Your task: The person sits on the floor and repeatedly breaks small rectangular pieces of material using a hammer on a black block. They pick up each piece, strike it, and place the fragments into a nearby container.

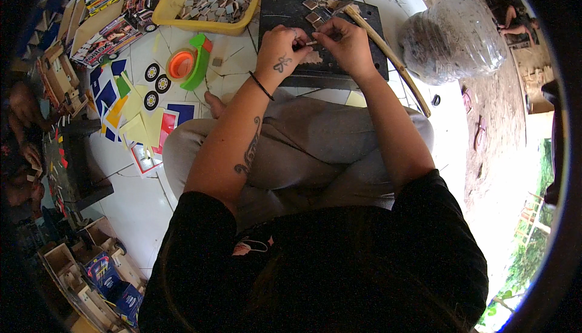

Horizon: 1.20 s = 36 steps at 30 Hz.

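Observation:
I sit cross-legged on a white tiled floor with a black board [279,6] in front of my knees. My left hand [280,48] and my right hand [344,43] meet over the board, fingers pinched together on a small thin piece [310,43] between them. A few small brown squares [313,12] lie on the board just beyond my fingers. A long wooden stick [394,60] rests across the board's right side, next to my right hand. What exactly the piece is I cannot tell.
A yellow tray [176,0] holding several small brown squares stands at the back left. An orange and green tape dispenser [191,63], cut coloured paper shapes [136,112] and paper wheels lie to the left. A clear plastic bag [451,36] sits right. Wooden toy parts [73,272] crowd lower left.

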### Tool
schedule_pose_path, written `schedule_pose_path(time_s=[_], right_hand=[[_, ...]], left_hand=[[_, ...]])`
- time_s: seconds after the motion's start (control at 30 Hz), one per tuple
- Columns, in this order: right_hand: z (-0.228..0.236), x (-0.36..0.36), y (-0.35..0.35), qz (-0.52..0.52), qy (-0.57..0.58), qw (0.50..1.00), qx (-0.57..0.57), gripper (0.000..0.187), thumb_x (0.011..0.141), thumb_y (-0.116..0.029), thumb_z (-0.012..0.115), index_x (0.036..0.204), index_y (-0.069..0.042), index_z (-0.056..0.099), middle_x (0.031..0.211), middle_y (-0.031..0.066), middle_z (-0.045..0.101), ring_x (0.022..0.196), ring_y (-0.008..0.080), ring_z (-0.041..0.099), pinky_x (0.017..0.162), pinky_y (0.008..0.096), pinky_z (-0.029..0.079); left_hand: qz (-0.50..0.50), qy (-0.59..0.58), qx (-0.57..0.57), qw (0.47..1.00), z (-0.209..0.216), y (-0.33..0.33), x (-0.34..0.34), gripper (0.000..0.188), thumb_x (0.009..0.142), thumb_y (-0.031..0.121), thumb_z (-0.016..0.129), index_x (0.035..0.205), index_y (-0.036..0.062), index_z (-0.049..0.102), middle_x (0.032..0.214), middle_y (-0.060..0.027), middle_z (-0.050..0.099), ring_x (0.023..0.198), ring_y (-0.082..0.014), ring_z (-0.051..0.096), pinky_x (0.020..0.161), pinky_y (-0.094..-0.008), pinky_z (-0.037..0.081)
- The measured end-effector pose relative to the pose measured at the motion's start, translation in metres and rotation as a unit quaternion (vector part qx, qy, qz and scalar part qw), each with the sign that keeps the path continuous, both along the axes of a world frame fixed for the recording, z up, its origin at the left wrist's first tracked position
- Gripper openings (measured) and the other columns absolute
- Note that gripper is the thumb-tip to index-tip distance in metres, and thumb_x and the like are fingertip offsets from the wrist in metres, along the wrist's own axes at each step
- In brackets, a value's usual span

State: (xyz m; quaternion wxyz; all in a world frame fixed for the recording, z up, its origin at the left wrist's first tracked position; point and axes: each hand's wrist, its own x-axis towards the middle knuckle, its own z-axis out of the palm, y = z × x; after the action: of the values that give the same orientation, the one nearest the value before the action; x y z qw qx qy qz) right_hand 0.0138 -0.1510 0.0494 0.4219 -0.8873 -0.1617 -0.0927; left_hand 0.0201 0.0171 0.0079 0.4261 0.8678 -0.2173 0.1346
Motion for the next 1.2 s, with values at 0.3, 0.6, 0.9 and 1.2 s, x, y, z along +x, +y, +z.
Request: schedule_pose_path(time_s=[0.3,0.6,0.9,1.2], right_hand=[[0.003,-0.002,0.003,0.022,-0.035,0.998,-0.045,0.009,0.081,-0.006,0.069,0.084,0.000,0.064,0.074,0.0082,0.066,0.068,0.0102,0.062,0.062,0.0263,0.050],[0.000,-0.004,0.003,0.003,0.011,1.000,-0.009,0.011,0.078,-0.005,0.070,0.087,-0.002,0.065,0.075,0.0083,0.066,0.066,0.0122,0.061,0.061,0.0277,0.049],[0.022,-0.012,-0.101,-0.105,0.035,0.908,-0.403,0.074,0.072,-0.010,0.068,0.137,-0.009,0.033,0.127,0.0219,0.049,0.113,0.0396,0.052,0.096,0.0446,0.044],[0.046,-0.052,-0.131,-0.069,0.023,0.960,-0.271,0.047,0.088,-0.003,0.051,0.132,-0.006,0.035,0.106,0.0197,0.059,0.096,0.0342,0.061,0.080,0.0425,0.048]], left_hand=[[0.003,0.003,0.002,1.000,0.002,0.001,-0.002,0.019,0.070,0.015,0.076,0.082,0.0027,0.068,0.074,-0.0126,0.066,0.069,-0.0255,0.063,0.066,-0.0356,0.052],[0.014,0.013,-0.078,0.997,0.002,-0.006,-0.007,0.019,0.072,0.016,0.073,0.083,0.0010,0.067,0.083,-0.0128,0.065,0.074,-0.0272,0.063,0.068,-0.0352,0.050],[-0.010,-0.054,-0.088,0.995,-0.003,-0.010,-0.010,0.007,0.079,0.008,0.067,0.080,0.0008,0.065,0.080,-0.0107,0.064,0.070,-0.0273,0.063,0.063,-0.0338,0.049],[-0.006,-0.070,-0.104,0.992,-0.002,-0.010,-0.012,0.007,0.080,0.007,0.067,0.079,0.0003,0.063,0.079,-0.0105,0.064,0.070,-0.0240,0.064,0.064,-0.0310,0.049]])
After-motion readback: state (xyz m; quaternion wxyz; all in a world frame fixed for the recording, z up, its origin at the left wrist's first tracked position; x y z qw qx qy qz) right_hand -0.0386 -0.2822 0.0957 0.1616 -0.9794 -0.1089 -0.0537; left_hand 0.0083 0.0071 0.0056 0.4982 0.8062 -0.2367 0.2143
